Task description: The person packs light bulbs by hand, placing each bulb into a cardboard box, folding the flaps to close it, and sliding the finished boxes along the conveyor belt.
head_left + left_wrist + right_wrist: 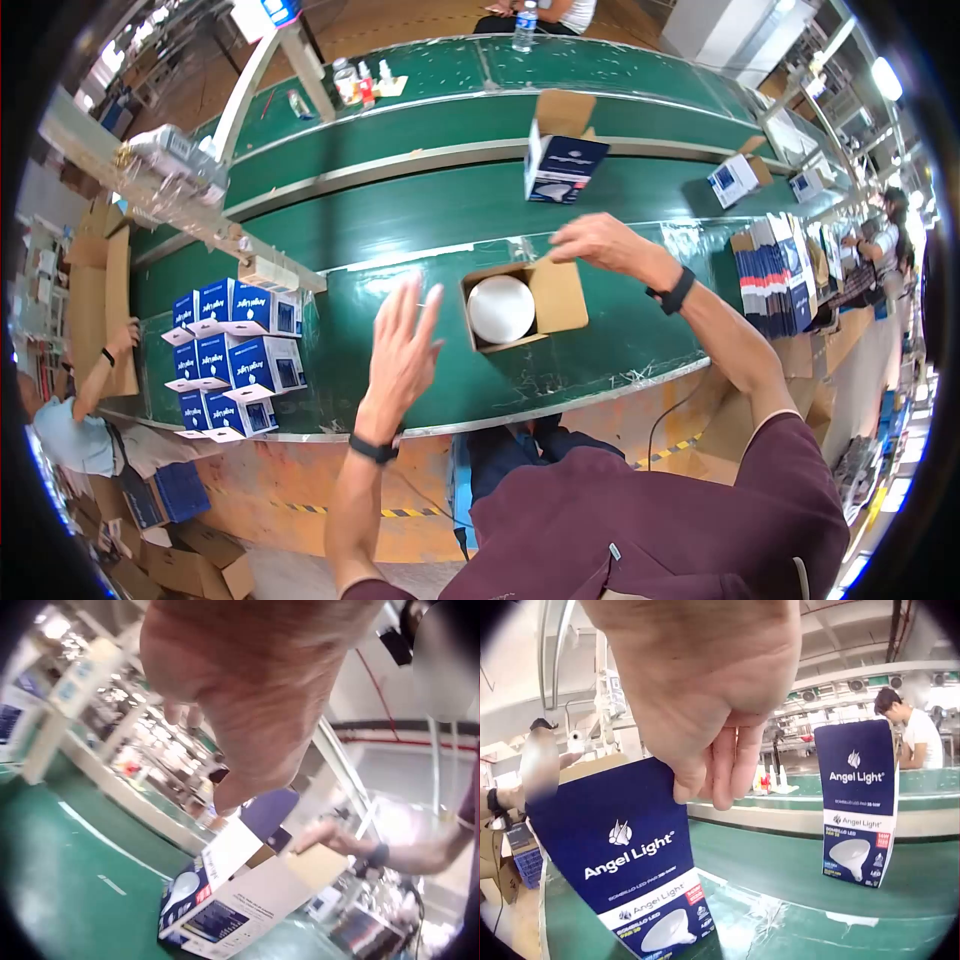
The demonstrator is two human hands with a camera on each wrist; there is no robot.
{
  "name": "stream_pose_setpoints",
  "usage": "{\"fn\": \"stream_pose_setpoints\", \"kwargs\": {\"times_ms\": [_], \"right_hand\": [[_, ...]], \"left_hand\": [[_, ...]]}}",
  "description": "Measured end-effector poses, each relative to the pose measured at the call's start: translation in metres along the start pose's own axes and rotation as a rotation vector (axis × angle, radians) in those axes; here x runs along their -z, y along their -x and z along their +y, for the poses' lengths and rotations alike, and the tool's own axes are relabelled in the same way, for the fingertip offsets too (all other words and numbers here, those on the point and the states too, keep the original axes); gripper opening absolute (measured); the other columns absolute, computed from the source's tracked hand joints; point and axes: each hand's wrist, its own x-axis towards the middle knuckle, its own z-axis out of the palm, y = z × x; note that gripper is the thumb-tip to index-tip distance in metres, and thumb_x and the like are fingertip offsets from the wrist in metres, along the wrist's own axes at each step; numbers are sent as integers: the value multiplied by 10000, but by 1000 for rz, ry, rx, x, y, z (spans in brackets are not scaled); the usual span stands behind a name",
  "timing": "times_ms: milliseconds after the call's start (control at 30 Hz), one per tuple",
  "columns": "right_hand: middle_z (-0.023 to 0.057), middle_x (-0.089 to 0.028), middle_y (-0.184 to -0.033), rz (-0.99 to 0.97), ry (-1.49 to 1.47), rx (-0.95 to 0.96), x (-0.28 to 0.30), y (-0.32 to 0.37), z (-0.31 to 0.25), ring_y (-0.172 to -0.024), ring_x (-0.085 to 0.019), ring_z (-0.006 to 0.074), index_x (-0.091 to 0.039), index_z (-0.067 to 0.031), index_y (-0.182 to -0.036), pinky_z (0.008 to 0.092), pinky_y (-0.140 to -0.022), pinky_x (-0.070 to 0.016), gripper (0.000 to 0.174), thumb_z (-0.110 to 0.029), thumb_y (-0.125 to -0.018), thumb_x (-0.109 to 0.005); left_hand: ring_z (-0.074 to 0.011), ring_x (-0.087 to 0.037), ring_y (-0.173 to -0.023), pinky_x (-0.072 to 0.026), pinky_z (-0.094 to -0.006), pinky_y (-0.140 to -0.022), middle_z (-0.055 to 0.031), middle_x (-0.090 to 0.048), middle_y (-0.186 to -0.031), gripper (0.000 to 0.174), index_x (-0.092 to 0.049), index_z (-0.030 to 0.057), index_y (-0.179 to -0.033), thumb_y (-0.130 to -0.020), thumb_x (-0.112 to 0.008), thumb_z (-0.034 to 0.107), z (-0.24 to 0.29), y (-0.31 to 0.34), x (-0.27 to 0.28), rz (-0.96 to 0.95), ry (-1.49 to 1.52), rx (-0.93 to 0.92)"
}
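Observation:
A box stands with its top open and a white round lamp inside; one brown-lined flap spreads to the right. To the left of this box is the left hand, its fingers extended and nothing held. The right hand is at the box's far right corner. In the right wrist view its fingertips overlap the upper corner of the blue flap; whether they press it cannot be told. The left wrist view shows the left hand above the printed box.
Several blue-and-white boxes are stacked at the left. Another open box stands behind, with smaller ones at the right. Flat cartons stand at the right end. A bottle and a seated person are across the bench.

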Motion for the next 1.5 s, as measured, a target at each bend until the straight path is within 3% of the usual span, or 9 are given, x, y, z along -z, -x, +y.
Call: {"fn": "stream_pose_setpoints", "kwargs": {"times_ms": [133, 267, 500, 633, 733, 833, 967, 1200, 1500], "right_hand": [[121, -739, -1121, 274, 237, -35, 9, -8, 3, -996, -715, 332, -732, -118, -1194, 438, -844, -582, 326, -62, -875, -691], [131, -695, -1251, 482, -414, -288, 30, 41, -96, -1092, -689, 346, -643, -110, -1342, 450, -920, -551, 485, -201, -890, -791], [117, -633, -981, 358, -49, -313, -67, 124, -133, -872, -643, 344, -599, -62, -1106, 456, -760, -500, 377, -184, -819, -810], [107, -610, -903, 336, -48, -229, -49, 132, -112, -863, -634, 334, -568, -80, -977, 454, -766, -498, 281, -138, -792, -772], [110, -592, -896, 303, 32, -239, -37, 137, -105, -885, -632, 316, -551, -78, -961, 446, -736, -511, 298, -128, -765, -770], [112, -592, -929, 422, 68, -313, -40, 145, -105, -894, -627, 311, -543, -76, -961, 434, -711, -529, 296, -129, -781, -773], [124, -578, -1027, 461, -51, -359, -41, 148, -98, -986, -645, 336, -552, -62, -1051, 448, -764, -572, 331, -123, -825, -786], [183, -455, -1469, 447, -90, -231, -45, 167, -98, -1281, -568, 395, -271, -64, -1635, 441, -1022, -552, 1053, 2, -744, -827], [159, -531, -1326, 499, -136, -337, -71, 158, -91, -1162, -620, 379, -379, -101, -1566, 431, -912, -587, 947, -52, -747, -852]], "left_hand": [[-401, -418, -1491, -345, -529, -1215, -186, -524, -1551, 551, -691, 91, -1302, -776, -849, 134, 43, -85, -22, -205, -107, -402], [-379, -713, -933, -563, -472, -878, -129, -737, -833, 164, -761, 74, -916, -868, -800, 227, 76, -83, -47, -544, 168, -86], [-357, -698, -768, -557, -462, -756, -205, -709, -793, 271, -778, 18, -903, -960, -740, 281, 158, -87, -66, -276, 453, -124], [-221, -698, -1029, -539, -374, -914, -155, -769, -1147, 363, -761, -1, -1174, -1068, -565, 286, 133, -124, -87, -652, 1060, 449], [-188, -687, -987, -538, -351, -894, -103, -767, -1138, 362, -750, 11, -1221, -1072, -563, 282, 132, -131, -116, -1014, 682, 73], [-137, -635, -925, -520, -307, -824, -42, -742, -1048, 343, -749, 30, -1231, -1020, -564, 228, 153, -130, -117, -1008, 806, 311], [-109, -628, -800, -507, -292, -747, -12, -711, -895, 237, -745, 10, -1041, -1044, -654, 229, 147, -136, -139, -854, 856, 392], [-107, -616, -703, -508, -284, -606, -11, -688, -870, 205, -720, 14, -1074, -1020, -690, 210, 149, -132, -155, -801, 1006, 469], [-88, -651, -763, -545, -264, -667, -6, -725, -918, 206, -768, 22, -1082, -902, -796, 118, 136, -128, -177, -858, 1088, 437]]}}
